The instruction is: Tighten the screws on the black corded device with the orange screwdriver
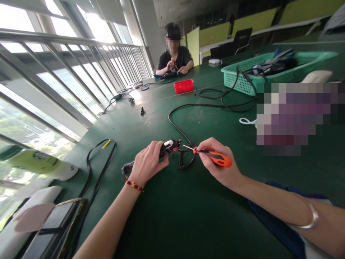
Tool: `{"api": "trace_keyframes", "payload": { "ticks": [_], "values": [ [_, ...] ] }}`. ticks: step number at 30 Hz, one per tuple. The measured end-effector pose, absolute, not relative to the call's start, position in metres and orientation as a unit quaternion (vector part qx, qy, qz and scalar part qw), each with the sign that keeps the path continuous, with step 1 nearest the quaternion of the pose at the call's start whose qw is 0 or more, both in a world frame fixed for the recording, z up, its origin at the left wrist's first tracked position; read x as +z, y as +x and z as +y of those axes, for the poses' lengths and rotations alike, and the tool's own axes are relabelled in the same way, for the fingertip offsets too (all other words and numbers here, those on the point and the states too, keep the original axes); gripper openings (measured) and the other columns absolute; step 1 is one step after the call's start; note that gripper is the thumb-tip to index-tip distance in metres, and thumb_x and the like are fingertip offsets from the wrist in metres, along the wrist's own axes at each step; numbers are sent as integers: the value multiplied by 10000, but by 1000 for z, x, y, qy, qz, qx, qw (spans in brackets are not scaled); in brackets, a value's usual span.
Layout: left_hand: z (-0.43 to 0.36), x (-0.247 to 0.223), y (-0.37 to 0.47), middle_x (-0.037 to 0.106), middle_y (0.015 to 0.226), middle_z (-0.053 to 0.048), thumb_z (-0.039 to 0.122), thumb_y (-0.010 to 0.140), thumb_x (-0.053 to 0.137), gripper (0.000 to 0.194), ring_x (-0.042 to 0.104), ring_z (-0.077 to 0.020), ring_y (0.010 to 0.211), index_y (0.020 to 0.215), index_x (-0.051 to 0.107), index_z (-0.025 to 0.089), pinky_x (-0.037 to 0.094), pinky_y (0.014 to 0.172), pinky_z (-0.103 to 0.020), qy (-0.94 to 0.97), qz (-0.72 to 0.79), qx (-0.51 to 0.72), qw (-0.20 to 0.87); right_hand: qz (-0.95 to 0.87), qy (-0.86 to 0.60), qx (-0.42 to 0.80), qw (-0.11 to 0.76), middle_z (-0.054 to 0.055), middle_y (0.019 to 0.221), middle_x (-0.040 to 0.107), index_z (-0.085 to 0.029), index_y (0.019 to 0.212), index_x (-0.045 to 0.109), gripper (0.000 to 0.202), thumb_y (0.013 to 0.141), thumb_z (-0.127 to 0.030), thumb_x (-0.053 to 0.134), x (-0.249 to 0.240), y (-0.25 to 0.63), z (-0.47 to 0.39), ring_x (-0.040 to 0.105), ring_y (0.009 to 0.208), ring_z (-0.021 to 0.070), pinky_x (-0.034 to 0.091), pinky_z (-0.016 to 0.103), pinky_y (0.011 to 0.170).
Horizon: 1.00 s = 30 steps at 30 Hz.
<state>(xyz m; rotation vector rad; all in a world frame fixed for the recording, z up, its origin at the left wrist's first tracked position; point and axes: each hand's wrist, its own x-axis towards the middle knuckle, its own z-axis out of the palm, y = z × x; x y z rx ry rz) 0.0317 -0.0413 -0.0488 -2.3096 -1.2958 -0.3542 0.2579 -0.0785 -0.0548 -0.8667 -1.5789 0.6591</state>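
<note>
A black handheld device (128,167) lies tilted over the green table, its right end opened with small coloured wires showing. My left hand (148,161) is wrapped over its middle. In my right hand (219,162) is an orange and black screwdriver (219,159), its thin shaft pointing left. The screwdriver tip is at the wired end of the device; whether it touches a screw is too small to tell. A black cable (178,127) runs from near that end, with a dark loop-shaped part (185,167) just below it.
On the green table (161,223) stand a red tray (183,86) and a green basket (239,81) of tools. Across sits a person (185,54) holding a screwdriver. A bottle (43,163), phone (54,219) and black strap (88,162) lie left. A small black part (142,111) lies ahead.
</note>
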Motion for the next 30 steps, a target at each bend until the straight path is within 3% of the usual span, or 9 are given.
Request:
{"api": "trace_keyframes", "payload": {
  "ticks": [9,19,23,30],
  "values": [
    [-36,-50,32,622,985,-48,342,782,509,408,635,-204,784,1144,436,168,469,613,-275,-842,-498,-107,177,-689,-387,299,535,-15,704,589,-204,771,521,45,768,-161,536,-56,257,-77,576,629,118,446,226,575],
    [-37,-41,35,664,862,7,368,694,582,390,628,-197,771,1048,505,223,468,751,-309,-828,-533,-157,82,-684,-393,299,537,-14,712,591,-203,778,521,38,777,-171,542,-57,257,-77,582,642,118,447,222,581],
    [-35,-37,37,604,993,-43,366,716,572,338,597,-206,857,1012,559,203,455,831,-343,-831,-524,-164,87,-690,-396,307,522,-13,738,591,-203,797,525,49,775,-166,548,-57,257,-76,577,657,117,446,223,595],
    [-28,-48,33,575,1023,-63,355,832,497,476,557,-205,924,1268,440,173,432,877,-366,-817,-535,-204,74,-696,-406,327,494,-7,793,574,-199,844,516,79,777,-169,544,-56,255,-74,565,699,117,436,234,647]
  ]
}}
